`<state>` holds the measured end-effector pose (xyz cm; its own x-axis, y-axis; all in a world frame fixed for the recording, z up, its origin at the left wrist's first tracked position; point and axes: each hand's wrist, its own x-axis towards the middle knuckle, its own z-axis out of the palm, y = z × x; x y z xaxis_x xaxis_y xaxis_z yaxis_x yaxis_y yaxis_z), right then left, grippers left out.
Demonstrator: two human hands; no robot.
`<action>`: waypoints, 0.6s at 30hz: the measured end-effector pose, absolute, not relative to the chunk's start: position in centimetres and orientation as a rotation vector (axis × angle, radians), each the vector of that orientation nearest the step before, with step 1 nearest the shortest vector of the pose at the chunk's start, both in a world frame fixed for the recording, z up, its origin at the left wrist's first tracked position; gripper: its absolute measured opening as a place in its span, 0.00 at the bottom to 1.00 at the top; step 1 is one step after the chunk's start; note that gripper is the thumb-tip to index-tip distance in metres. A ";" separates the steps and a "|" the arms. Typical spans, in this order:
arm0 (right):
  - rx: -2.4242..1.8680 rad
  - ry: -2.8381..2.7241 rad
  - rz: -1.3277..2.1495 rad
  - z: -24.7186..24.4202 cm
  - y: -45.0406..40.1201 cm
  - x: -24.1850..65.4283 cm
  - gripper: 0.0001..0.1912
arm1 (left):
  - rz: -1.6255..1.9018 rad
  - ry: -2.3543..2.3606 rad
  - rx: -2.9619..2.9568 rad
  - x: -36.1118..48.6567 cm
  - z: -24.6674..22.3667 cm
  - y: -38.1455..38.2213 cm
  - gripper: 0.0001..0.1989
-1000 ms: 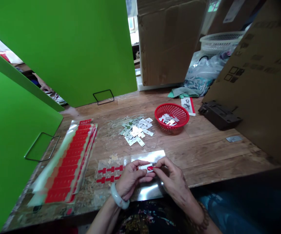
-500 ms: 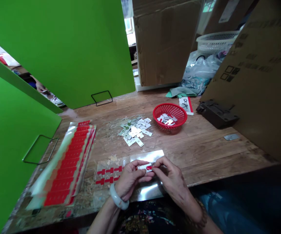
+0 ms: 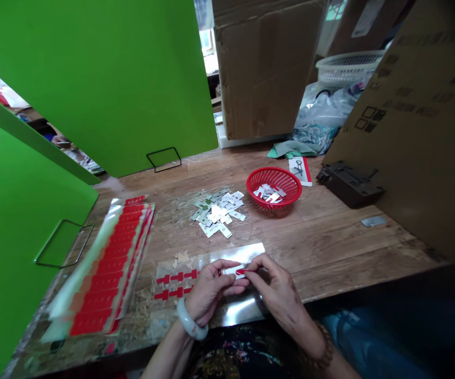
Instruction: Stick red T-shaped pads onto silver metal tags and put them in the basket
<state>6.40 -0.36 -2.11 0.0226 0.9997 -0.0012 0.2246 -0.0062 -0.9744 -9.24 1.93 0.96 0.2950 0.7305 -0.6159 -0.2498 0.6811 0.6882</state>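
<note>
My left hand (image 3: 207, 289) is closed around a small flat metal plate (image 3: 230, 271), pinched between thumb and fingers. At the plate's right end, my right hand (image 3: 277, 284) pinches a small red sticker (image 3: 240, 272) that lies partly on the plate. Both hands are above a clear plastic sheet (image 3: 247, 252), where rows of red T-shaped stickers (image 3: 177, 276) show left of my left hand. A heap of similar metal plates (image 3: 219, 210) lies beyond the hands. Farther right, a red plastic basket (image 3: 275, 206) holds several plates with red marks.
A stack of red-printed sheets (image 3: 105, 273) lies at the left by green panels (image 3: 105, 79). A dark metal block (image 3: 349, 184) and a lone plate (image 3: 373, 221) are at the right. Cardboard boxes (image 3: 267, 73) stand behind. Another person's hand (image 3: 59, 140) shows through the left gap.
Both hands stay nearly in place, with the red sticker shifted very slightly on the plate. The whole view has moved a little. The distant person's hand has changed position.
</note>
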 end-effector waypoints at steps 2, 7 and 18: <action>-1.388 -1.359 1.082 -2.1 -0.3 6.4 0.03 | 0.694 1.084 0.517 -9.3 0.9 1.9 0.14; -1.394 -1.345 1.091 -2.1 -0.3 6.3 0.03 | 0.695 1.083 0.520 -9.3 1.0 2.0 0.14; -1.390 -1.316 1.130 -1.4 -0.2 6.4 0.04 | 0.680 1.087 0.539 -9.4 1.1 2.0 0.14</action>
<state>6.38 -0.19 -1.42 0.0216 0.9990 -0.0402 0.1907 -0.0436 -0.9807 -9.43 2.05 1.13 0.3020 0.7298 -0.6133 -0.2324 0.6803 0.6951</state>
